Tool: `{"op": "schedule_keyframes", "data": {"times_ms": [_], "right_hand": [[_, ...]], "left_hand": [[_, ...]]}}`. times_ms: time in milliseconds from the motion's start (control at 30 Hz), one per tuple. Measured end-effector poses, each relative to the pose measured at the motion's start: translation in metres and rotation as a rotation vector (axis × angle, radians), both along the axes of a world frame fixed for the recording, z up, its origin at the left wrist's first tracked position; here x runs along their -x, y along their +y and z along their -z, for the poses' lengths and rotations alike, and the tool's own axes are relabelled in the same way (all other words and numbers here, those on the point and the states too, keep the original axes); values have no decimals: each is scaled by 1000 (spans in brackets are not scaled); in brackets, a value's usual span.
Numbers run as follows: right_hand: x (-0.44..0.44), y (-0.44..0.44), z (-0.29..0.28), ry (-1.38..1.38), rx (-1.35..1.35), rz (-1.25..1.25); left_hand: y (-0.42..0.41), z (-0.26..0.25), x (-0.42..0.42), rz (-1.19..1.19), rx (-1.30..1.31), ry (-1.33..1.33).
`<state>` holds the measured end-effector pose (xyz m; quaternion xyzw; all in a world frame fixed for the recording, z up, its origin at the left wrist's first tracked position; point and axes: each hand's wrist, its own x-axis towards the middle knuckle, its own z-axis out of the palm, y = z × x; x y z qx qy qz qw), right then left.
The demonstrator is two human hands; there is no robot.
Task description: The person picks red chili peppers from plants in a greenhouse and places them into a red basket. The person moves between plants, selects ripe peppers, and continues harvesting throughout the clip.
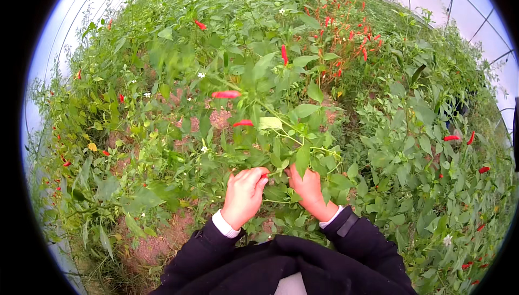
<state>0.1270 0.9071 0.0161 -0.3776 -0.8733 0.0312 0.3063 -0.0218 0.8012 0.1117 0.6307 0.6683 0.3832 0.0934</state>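
My left hand (pixel 246 193) is closed at the middle of the plants, with a bit of a red chili pepper (pixel 264 176) showing between its thumb and fingers. Close on its right, my right hand (pixel 307 189) is at a leafy pepper stem; green leaves cover its fingertips, so its grip is hidden. A leafy branch (pixel 284 129) rises just beyond both hands. Two red chili peppers, one higher (pixel 226 94) and one lower (pixel 243 123), hang above my left hand. Farther off, another red chili (pixel 284 55) points upward among leaves.
Dense pepper plants surround me, with many red chilies (pixel 365 43) at the upper right and a few at the far right (pixel 451 137). Reddish-brown soil (pixel 152 246) shows at the lower left. The greenhouse's plastic cover and frame (pixel 478 15) curve behind the plants.
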Motion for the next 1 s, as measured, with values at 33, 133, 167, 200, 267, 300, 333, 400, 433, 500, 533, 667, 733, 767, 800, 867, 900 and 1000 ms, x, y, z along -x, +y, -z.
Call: {"op": "schedule_keyframes", "data": {"times_ms": [33, 133, 167, 200, 267, 300, 333, 400, 433, 500, 533, 667, 733, 767, 800, 867, 900, 1000], "right_hand": [[8, -5, -1, -8, -12, 0], [26, -20, 6, 2, -72, -31], [25, -17, 18, 32, -65, -62], [24, -14, 27, 64, -57, -101], [23, -15, 30, 97, -10, -157], [26, -21, 25, 97, 28, -180], [26, -23, 21, 89, 62, -190], [25, -21, 19, 74, 78, -202], [24, -21, 17, 68, 85, -203], [23, -24, 15, 82, 72, -189], [22, -24, 14, 85, 56, -175], [18, -20, 18, 47, 35, -92], [19, -23, 21, 33, 5, -68], [19, -24, 21, 26, -9, -57], [19, -25, 19, 13, -20, -43], [18, -28, 13, -12, -43, -19], [17, -28, 13, -4, -23, -33], [14, -28, 11, 15, 40, -84]], "left_hand": [[-10, -13, 5, 38, 39, 22], [-39, -75, 13, -70, 49, 120], [-39, -90, 16, -109, 19, 123], [-35, -99, 22, -116, -44, 267], [-22, -109, 36, -110, -58, 491], [-17, -98, 54, -92, 9, 589], [-8, -88, 64, -64, 68, 637], [12, -70, 75, -59, 141, 661], [23, -61, 77, -88, 160, 639], [37, -45, 79, -115, 151, 572], [45, -36, 78, -106, 117, 524], [63, -26, 69, -181, 107, 284], [65, -20, 73, -181, 218, 102], [67, -20, 75, -173, 253, 36], [69, -21, 75, -164, 292, -33], [69, -23, 73, -142, 353, -270], [69, -26, 70, -129, 373, -436], [73, -19, 69, -54, 360, -739]]}}
